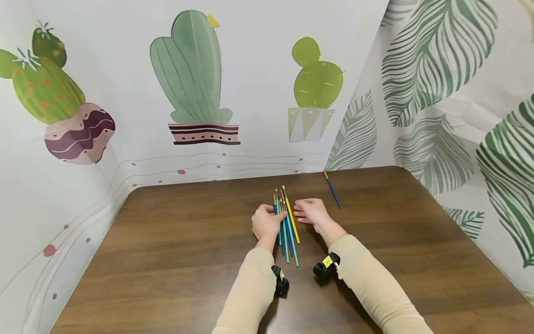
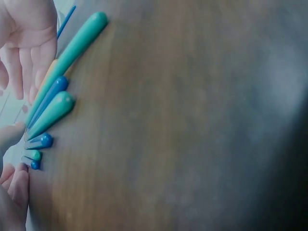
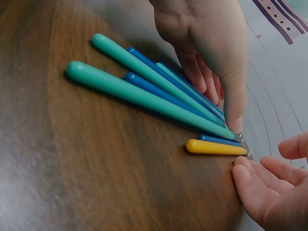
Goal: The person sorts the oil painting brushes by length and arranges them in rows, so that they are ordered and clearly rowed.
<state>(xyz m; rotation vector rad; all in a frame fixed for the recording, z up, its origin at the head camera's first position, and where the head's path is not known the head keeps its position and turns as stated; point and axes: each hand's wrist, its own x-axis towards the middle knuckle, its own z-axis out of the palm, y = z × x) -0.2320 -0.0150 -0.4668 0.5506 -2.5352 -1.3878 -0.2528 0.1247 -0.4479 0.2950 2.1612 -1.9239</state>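
A loose bundle of paintbrushes (image 1: pixel 288 236) with teal, blue and yellow handles lies on the wooden table, bristles pointing away from me. My left hand (image 1: pixel 265 223) holds the bundle from the left, its thumb across the upper handles and its fingers along the far-left side. In the right wrist view that thumb (image 3: pixel 234 113) presses at the metal collars of the teal brushes. To the right of the bundle is my right hand (image 1: pixel 312 213), fingers extended, fingertips close beside the yellow paintbrush (image 3: pixel 216 147). Nothing shows in its grasp.
A single blue paintbrush (image 1: pixel 332 190) lies apart at the back right, near the wall. The brown table (image 1: pixel 175 260) meets a wall covering (image 1: pixel 258 93) printed with cacti and leaves. A small black camera (image 1: pixel 327 267) sits on each sleeved wrist.
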